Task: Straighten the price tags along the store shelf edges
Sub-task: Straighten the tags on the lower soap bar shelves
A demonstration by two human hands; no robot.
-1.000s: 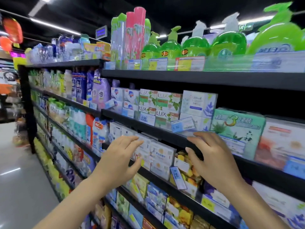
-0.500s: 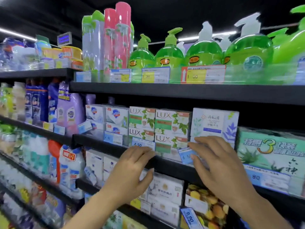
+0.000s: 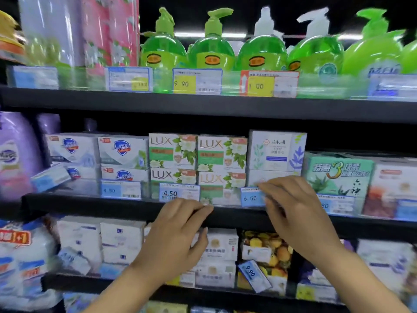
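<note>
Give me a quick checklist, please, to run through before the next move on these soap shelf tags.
1. Right hand on the 6.50 tag: ok, fingertips touch its right end.
2. 6.50 tag level: ok, as far as its visible part shows.
3. Left hand braced on the shelf edge: ok, fingers rest there.
4. 4.50 tag under the LUX boxes straight: ok.
5. 9.90 tag on the shelf below: not ok, tilted.
6. Far-left blue tag: not ok, slanted.

The right hand [image 3: 297,213] covers the right half of the blue-and-white 6.50 paper price tag [image 3: 250,197]; the small print on the yellow-panelled 9.90 shelf label [image 3: 196,81] is too blurred to read.
</note>
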